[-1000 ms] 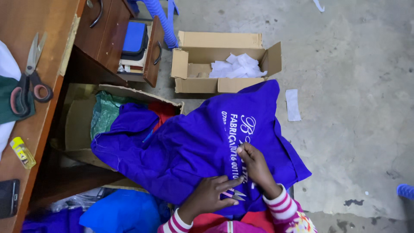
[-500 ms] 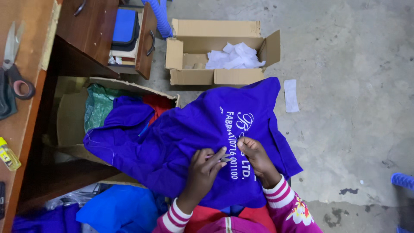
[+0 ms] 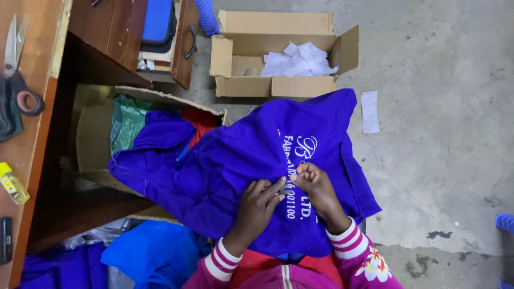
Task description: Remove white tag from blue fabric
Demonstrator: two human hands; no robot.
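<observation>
Two hands, left hand (image 3: 256,206), right hand (image 3: 317,185), fingers (image 3: 278,188) pinching purple cloth (image 3: 235,160)

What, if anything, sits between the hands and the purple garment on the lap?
Nothing visible. The left hand and the right hand both rest directly on the purple garment, fingertips meeting at its white printed lettering. A small dark item seems pinched between them; what it is cannot be told.

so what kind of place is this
Probably a small garment workshop. A person's hands work on a printed blue garment, scissors lie on a wooden desk, and a box of white scraps sits on the concrete floor.
</observation>
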